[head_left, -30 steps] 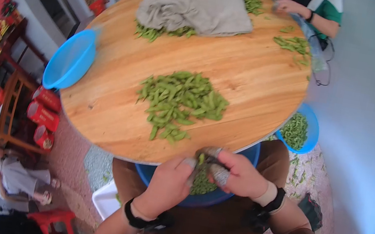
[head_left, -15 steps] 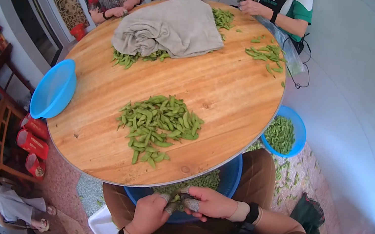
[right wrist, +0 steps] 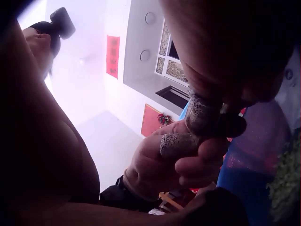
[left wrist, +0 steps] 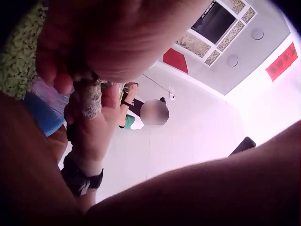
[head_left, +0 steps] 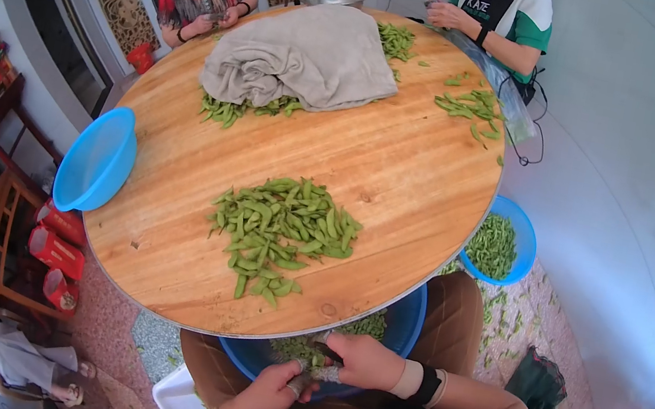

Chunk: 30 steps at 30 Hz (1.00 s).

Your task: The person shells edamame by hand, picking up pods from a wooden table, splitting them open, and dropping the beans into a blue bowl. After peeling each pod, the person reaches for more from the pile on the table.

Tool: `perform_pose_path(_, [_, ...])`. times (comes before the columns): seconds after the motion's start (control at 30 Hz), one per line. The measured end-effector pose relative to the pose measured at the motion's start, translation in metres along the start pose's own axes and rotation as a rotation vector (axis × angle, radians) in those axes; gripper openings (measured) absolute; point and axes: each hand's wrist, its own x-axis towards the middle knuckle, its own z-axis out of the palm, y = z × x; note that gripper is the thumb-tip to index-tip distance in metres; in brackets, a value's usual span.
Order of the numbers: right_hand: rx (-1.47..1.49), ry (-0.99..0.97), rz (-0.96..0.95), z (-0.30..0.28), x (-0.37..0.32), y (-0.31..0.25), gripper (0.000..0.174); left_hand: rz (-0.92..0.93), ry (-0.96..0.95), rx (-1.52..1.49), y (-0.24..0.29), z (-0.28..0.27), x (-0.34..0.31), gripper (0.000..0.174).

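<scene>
Over a dark blue basin (head_left: 416, 312) in the lap, both hands work close together with wrapped fingertips. The left hand (head_left: 268, 394) curls its fingers and thumb at a green edamame pod, which the fingers mostly hide. From the other side the right hand (head_left: 366, 362) pinches at the same place, its thumb towards the left hand. Shelled green beans (head_left: 366, 325) lie in the basin beneath. Ahead on the round wooden table (head_left: 174, 178) is a loose pile of edamame pods (head_left: 280, 227). In the right wrist view, grey wrapping (right wrist: 176, 145) covers a left-hand digit.
The table edge overhangs the basin. A grey cloth (head_left: 305, 56) covers more pods at the back. An upright light blue bowl (head_left: 97, 159) leans at the table's left edge; another blue basin (head_left: 525, 239) with green contents stands on the floor at right. Two people sit across the table.
The head view has tilted up, showing more of the far side. Both hands stay together over the basin, with their fingers shifting; the left hand now sits lower than the right.
</scene>
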Motion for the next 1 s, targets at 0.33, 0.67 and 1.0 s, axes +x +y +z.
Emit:
perform_pose_path(0.33, [-0.324, -0.072, -0.102, 0.000, 0.000, -0.012, 0.025, 0.001, -0.127, 0.334, 0.002, -0.008, 0.007, 0.019])
perform_pose_path(0.67, [-0.345, -0.107, -0.030, 0.013, 0.003, -0.019, 0.026, 0.156, -0.084, 0.178, -0.017, -0.014, 0.006, 0.018])
perform_pose_path(1.0, [-0.002, -0.223, 0.234, -0.013, 0.012, -0.025, 0.017, 0.001, -0.412, -0.453, -0.029, -0.045, -0.004, 0.011])
